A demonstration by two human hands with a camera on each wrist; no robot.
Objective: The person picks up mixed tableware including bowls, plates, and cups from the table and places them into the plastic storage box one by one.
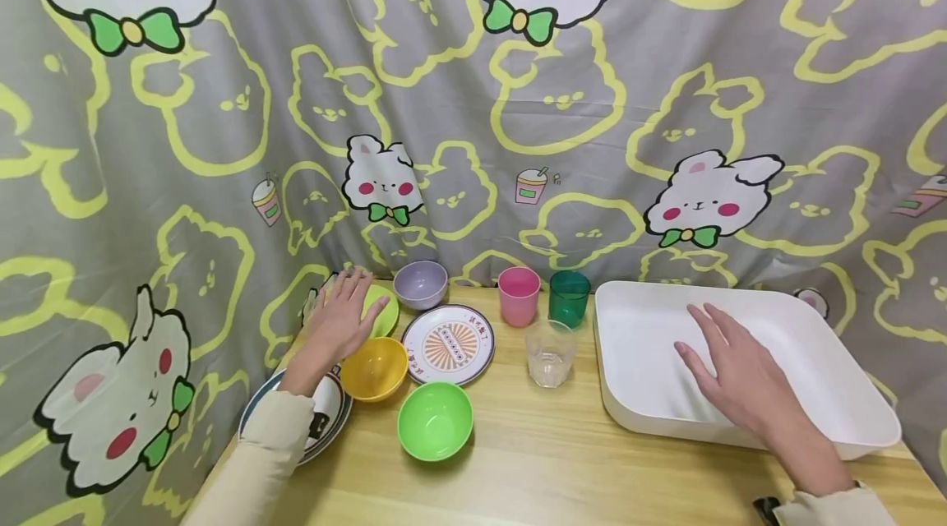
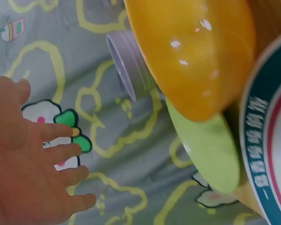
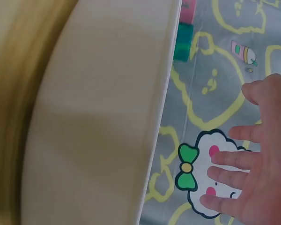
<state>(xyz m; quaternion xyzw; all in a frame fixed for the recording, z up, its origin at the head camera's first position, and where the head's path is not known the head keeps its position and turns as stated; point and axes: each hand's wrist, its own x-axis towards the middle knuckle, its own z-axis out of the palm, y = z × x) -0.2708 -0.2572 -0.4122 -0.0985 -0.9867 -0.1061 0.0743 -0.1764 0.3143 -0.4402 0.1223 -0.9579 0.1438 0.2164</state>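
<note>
My left hand hovers with fingers straight above the left cluster of dishes. Below and around it are a dark-rimmed plate, an orange bowl and a lime-green plate. In the left wrist view the palm and spread fingers hold nothing, and the orange bowl shows beside them. Over the white rectangular tub my right hand is held with fingers extended. The right wrist view shows that hand with nothing in it, next to the tub's wall.
A purple bowl, a patterned white plate and a bright green bowl stand mid-left on the wooden table. Pink, dark green and clear cups stand left of the tub. A printed curtain hangs behind.
</note>
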